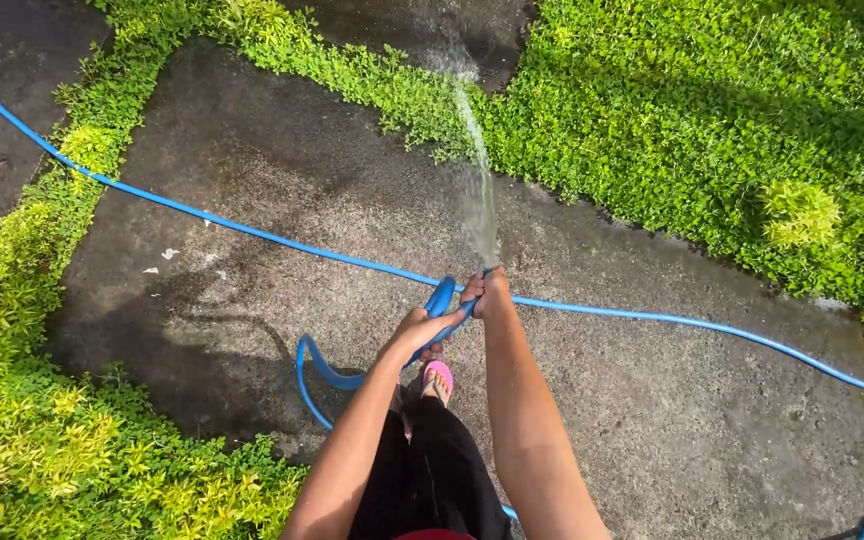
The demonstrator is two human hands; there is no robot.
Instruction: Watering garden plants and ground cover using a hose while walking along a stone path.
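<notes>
1. The hose [252, 232] is being gripped near its end by both hands, held out in front of the body above a concrete slab [282, 190].
2. The right hand [490, 294] is being kept clenched around the hose tip, at the forward end; a water jet [476, 160] is being thrown from it, away from the body, toward the groundcover [672, 110].
3. The left hand [419, 328] is being closed around the hose just behind the right, nearer the body; of the two, the right is nearer the outlet.
4. The held section's long axis is being directed from lower left to upper right, roughly in line with the jet.
5. Behind the left hand the hose is being bent down into a loop [322, 375] beside a pink sandal [438, 378].
6. No containers are being shown; the slab is being wetted.
</notes>
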